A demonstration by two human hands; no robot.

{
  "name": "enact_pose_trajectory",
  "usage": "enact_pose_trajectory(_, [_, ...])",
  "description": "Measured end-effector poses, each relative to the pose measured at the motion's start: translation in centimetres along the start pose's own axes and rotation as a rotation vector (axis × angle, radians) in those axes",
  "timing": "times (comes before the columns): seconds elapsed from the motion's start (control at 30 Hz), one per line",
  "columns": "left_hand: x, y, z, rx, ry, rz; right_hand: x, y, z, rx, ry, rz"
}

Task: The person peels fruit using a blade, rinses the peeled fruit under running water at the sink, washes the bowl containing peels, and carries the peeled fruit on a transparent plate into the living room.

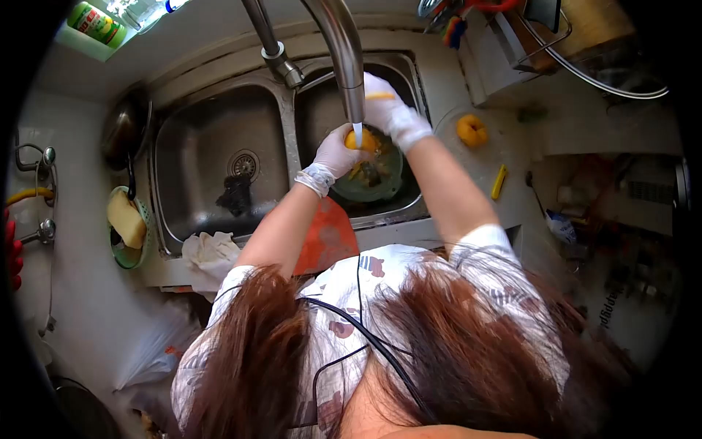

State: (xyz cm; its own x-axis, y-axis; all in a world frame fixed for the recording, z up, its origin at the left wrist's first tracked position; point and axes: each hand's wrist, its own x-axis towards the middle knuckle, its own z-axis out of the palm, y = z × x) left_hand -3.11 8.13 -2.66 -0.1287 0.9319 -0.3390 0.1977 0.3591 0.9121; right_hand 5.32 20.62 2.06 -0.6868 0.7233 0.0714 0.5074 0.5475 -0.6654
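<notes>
My left hand point(338, 152), in a white glove, is closed around a round orange-yellow fruit or vegetable point(360, 139). It is held under the water stream from the steel faucet point(354, 88), above a green basin point(387, 189) in the right sink bowl. Pieces and scraps, some yellow, lie in the basin. To the right of the faucet, my gloved right hand point(387, 113) is blurred by motion. A yellow-orange strip shows across it, too smeared to name, and its fingers look closed around this.
The left sink bowl point(212, 146) has a drain and a dark clump point(235, 194). On the right counter lie a lobed orange-yellow piece point(472, 130) and a yellow-handled tool point(499, 181). A pan point(126, 132), a green basket point(140, 245) with a sponge and a cloth point(210, 260) stand left.
</notes>
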Motion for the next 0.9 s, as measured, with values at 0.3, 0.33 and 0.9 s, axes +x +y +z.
enact_pose_trajectory(0.3, [-1.4,-4.2,0.3,0.320,0.374,0.532,-6.6,-0.4,4.7,0.040,0.030,0.097])
enact_pose_trajectory(0.33, [-2.7,-3.4,0.0,0.352,0.429,0.575,-6.5,-0.8,4.6,0.174,0.008,0.281])
enact_pose_trajectory(0.9, [-3.7,-2.0,-0.6,0.471,0.598,0.860,-9.0,-0.6,1.6,1.165,-0.208,0.619])
